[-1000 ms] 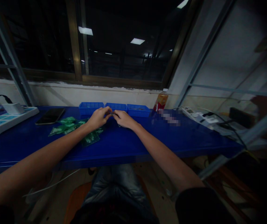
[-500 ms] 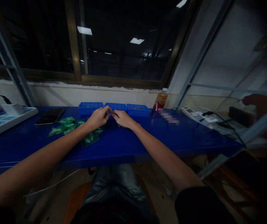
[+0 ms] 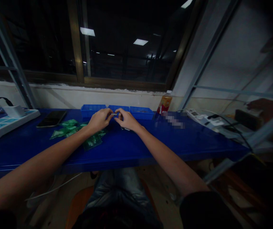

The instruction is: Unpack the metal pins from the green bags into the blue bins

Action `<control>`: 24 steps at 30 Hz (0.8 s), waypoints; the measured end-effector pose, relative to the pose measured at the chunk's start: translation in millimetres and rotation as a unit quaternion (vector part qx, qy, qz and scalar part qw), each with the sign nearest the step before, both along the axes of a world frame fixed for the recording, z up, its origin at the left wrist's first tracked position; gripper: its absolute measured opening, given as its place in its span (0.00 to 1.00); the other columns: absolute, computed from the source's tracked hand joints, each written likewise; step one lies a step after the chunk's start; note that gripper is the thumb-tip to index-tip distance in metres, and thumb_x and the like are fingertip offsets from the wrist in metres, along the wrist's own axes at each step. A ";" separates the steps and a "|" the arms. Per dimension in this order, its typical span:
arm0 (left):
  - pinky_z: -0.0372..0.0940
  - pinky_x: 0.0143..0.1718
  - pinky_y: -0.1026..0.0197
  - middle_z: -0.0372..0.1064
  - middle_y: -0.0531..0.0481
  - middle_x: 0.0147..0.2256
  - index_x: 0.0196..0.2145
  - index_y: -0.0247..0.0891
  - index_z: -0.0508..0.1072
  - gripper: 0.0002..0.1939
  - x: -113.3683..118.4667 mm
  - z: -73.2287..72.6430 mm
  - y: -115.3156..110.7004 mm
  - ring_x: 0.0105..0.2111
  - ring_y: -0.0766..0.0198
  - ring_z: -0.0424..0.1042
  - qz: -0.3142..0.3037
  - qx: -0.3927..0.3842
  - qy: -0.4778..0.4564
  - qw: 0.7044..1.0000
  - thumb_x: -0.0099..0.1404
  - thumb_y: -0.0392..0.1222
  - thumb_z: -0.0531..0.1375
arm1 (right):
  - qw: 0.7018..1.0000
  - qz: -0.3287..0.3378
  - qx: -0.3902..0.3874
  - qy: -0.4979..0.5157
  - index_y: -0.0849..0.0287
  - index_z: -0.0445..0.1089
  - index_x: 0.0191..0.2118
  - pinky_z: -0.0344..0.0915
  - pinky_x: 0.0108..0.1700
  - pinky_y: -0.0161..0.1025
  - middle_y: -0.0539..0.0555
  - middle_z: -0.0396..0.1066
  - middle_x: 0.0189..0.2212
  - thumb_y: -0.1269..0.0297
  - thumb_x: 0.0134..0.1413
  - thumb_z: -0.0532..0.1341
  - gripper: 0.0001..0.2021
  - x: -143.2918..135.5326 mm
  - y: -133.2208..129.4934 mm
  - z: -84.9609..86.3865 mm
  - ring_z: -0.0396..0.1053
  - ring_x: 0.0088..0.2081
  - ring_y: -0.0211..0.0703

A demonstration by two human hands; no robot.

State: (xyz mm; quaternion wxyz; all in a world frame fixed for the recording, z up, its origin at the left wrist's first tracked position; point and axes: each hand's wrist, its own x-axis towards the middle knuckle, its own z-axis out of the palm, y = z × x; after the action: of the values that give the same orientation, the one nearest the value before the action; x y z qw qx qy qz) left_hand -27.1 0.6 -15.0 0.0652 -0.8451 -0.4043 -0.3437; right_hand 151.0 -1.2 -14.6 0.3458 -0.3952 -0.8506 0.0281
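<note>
Dark windows point(image 3: 127, 66) stand behind a blue table point(image 3: 127, 146), and we take the middle bin point(image 3: 119, 107) against the far wall as our landmark. Well to its left we see a power strip point(image 3: 12, 122) with a plug in it, then a phone point(image 3: 52, 119) lying flat. Nearer the bin, on its left and toward us, green bags point(image 3: 69, 128) lie in a loose heap, partly under the left forearm. Left bin point(image 3: 91, 111) and right bin point(image 3: 141, 113) flank the landmark.

Both our arms reach forward from the lower corners and converge just in front of the middle bin, wrists bent slightly inward, hands raised over the table. Between the fingertips, in front of that bin, is a small piece point(image 3: 114, 114): short, narrow, pale grey, held roughly level; finer detail is too small for us to read.

Our left hand point(image 3: 100, 119) is nearly closed, thumb and forefinger pinching the piece. Our right hand point(image 3: 127, 121) is curled, thumb and forefinger a little parted beside the piece's other end; we cannot tell whether they touch it. Beneath that hand, nearer us than the bin, lies a thin bright bit point(image 3: 127, 129). Right of the bins stands a bottle point(image 3: 165, 103).
</note>
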 end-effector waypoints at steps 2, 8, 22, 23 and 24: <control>0.61 0.37 0.59 0.70 0.46 0.35 0.38 0.39 0.67 0.12 0.3 0.2 -0.9 0.36 0.59 0.68 0.001 0.000 0.003 1.000 0.64 0.45 0.48 | 1.000 -0.004 0.020 0.001 0.59 0.62 0.42 0.51 0.29 0.32 0.45 0.62 0.21 0.65 0.51 0.55 0.11 0.3 0.9 -0.1 0.59 0.25 0.34; 0.60 0.34 0.60 0.72 0.46 0.34 0.36 0.39 0.70 0.15 0.4 1.1 -1.7 0.34 0.59 0.70 0.013 0.001 0.026 1.000 0.65 0.45 0.46 | 0.999 -0.010 0.041 -0.005 0.59 0.65 0.38 0.52 0.30 0.32 0.47 0.62 0.21 0.63 0.55 0.52 0.09 -0.4 1.6 -0.3 0.59 0.25 0.35; 0.60 0.33 0.61 0.72 0.47 0.35 0.43 0.41 0.69 0.14 -0.4 1.7 -2.8 0.33 0.60 0.70 0.005 -0.003 0.002 1.000 0.64 0.45 0.49 | 0.999 -0.017 0.028 0.003 0.60 0.64 0.39 0.52 0.30 0.32 0.48 0.64 0.22 0.58 0.56 0.51 0.12 -0.9 -0.9 1.0 0.60 0.25 0.35; 0.60 0.33 0.61 0.72 0.47 0.35 0.43 0.41 0.69 0.15 -0.5 1.8 -3.1 0.33 0.60 0.70 0.006 -0.003 0.002 1.000 0.64 0.45 0.48 | 0.999 -0.018 0.030 0.005 0.60 0.63 0.41 0.52 0.29 0.32 0.47 0.63 0.22 0.59 0.55 0.53 0.12 -0.8 -1.3 1.1 0.60 0.25 0.35; 0.60 0.33 0.61 0.72 0.47 0.36 0.43 0.41 0.69 0.15 -0.5 1.8 -3.2 0.33 0.61 0.70 0.005 -0.003 0.004 1.000 0.64 0.46 0.48 | 0.999 -0.020 0.032 0.004 0.60 0.62 0.43 0.52 0.30 0.32 0.46 0.62 0.21 0.60 0.54 0.54 0.13 -0.8 -1.5 1.2 0.59 0.24 0.35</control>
State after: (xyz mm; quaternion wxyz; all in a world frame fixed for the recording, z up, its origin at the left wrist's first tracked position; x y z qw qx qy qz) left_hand -27.6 -2.6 -13.2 0.0664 -0.8447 -0.4092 -0.3387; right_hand 150.2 -2.7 -13.4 0.3625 -0.4004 -0.8416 -0.0045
